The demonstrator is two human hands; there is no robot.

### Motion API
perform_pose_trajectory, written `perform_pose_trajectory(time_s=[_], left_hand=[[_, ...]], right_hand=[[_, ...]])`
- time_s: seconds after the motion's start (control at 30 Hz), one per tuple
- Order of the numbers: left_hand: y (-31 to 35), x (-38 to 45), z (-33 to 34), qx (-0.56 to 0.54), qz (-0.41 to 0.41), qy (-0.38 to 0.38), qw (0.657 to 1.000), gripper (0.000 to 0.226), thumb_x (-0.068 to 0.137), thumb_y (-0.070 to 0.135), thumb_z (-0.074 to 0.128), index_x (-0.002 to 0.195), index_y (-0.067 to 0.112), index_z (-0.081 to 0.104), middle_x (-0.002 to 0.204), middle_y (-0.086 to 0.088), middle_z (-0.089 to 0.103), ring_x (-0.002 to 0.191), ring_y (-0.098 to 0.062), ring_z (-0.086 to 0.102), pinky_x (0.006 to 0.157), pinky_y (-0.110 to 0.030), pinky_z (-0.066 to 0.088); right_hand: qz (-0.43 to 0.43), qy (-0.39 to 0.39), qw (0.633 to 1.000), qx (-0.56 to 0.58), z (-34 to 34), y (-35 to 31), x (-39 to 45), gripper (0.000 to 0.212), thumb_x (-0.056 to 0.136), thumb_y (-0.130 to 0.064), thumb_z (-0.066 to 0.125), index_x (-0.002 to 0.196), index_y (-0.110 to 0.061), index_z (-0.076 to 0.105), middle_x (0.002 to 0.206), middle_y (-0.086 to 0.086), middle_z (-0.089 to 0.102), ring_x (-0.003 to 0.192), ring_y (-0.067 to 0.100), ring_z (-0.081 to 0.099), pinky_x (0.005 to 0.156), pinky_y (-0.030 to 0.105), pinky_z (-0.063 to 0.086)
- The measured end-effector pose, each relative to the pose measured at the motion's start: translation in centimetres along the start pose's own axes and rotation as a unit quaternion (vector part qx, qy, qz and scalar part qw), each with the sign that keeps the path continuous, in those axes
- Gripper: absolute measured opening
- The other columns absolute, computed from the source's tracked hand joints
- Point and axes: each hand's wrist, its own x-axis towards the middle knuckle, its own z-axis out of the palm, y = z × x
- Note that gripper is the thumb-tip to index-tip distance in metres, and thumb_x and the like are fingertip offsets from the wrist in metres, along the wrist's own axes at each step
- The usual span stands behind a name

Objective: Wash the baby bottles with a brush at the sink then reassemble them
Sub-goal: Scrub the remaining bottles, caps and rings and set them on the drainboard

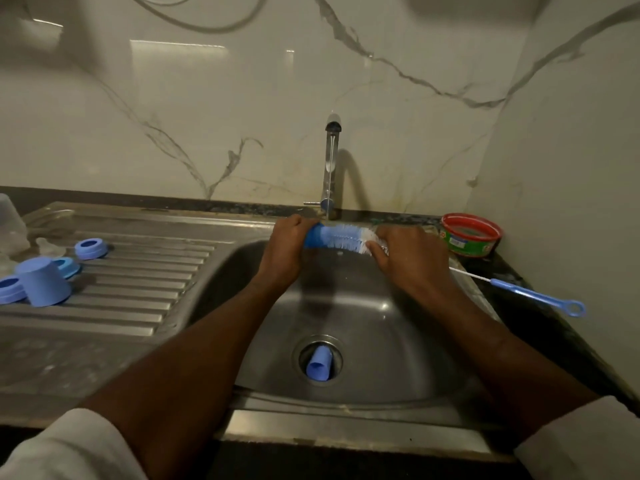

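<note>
Head cam looks down at the sink (398,358), and both hands are up under the tap (330,168) with a thin stream running. The left hand (287,244) is curled round the blue handle of the bottle brush (341,237), and the right hand (408,254) has its fingers closed round the white bristle end, so I'd guess the brush itself is getting rinsed or worked over right now.

Progress-wise, looks like everything is in bits. On the draining board (138,282) to the left there's a blue cap (43,285) lying on its side, blue screw rings (90,248) and what looks like a clear teat (50,247), plus a clear bottle (10,223) at the far left edge. Another small blue piece (319,365) sits in the drain. A thin blue straw brush (519,289) lies on the table to the right, near a red-rimmed tub (471,237). Can't tell which parts are washed yet. Reassembly hasn't started, I reckon.
</note>
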Motion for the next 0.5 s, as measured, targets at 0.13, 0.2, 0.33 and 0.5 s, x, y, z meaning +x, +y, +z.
perform_pose_trajectory(time_s=[0.13,0.2,0.33,0.5], left_hand=[[1.0,-0.3,0.6,-0.011,0.051,-0.042,0.998,0.058,0.087,0.026,0.075,0.14,0.019,0.053,0.137,-0.007,0.056,0.124,-0.022,0.051,0.104,-0.038,0.046],[1.1,-0.3,0.7,-0.082,-0.076,-0.003,0.994,0.056,0.086,0.028,0.078,0.137,0.017,0.056,0.134,-0.006,0.061,0.121,-0.019,0.056,0.102,-0.033,0.048],[1.3,-0.8,1.4,-0.167,-0.185,-0.061,0.967,0.059,0.085,0.026,0.081,0.136,0.011,0.057,0.13,-0.009,0.065,0.113,-0.017,0.063,0.091,-0.022,0.049],[1.5,-0.8,1.5,-0.186,-0.222,-0.042,0.956,0.057,0.084,0.025,0.082,0.134,0.011,0.058,0.128,-0.008,0.067,0.113,-0.016,0.065,0.09,-0.02,0.049]], right_hand=[[0.002,-0.017,1.0,-0.01,0.3,-0.2,-0.7,0.035,0.096,-0.057,0.053,0.113,-0.031,0.068,0.098,-0.001,0.072,0.086,0.02,0.066,0.076,0.04,0.055],[0.045,0.002,0.999,0.019,-0.1,0.3,-0.6,0.037,0.097,-0.057,0.054,0.117,-0.031,0.069,0.101,0.001,0.073,0.09,0.022,0.067,0.078,0.037,0.054],[0.087,0.007,0.996,-0.016,-0.3,0.9,-0.3,0.033,0.096,-0.055,0.056,0.112,-0.03,0.07,0.097,0.001,0.072,0.085,0.022,0.068,0.069,0.034,0.051],[0.09,-0.066,0.992,-0.052,-0.4,1.4,-0.7,0.037,0.095,-0.057,0.057,0.115,-0.029,0.07,0.103,0.003,0.071,0.092,0.023,0.066,0.068,0.034,0.044]])
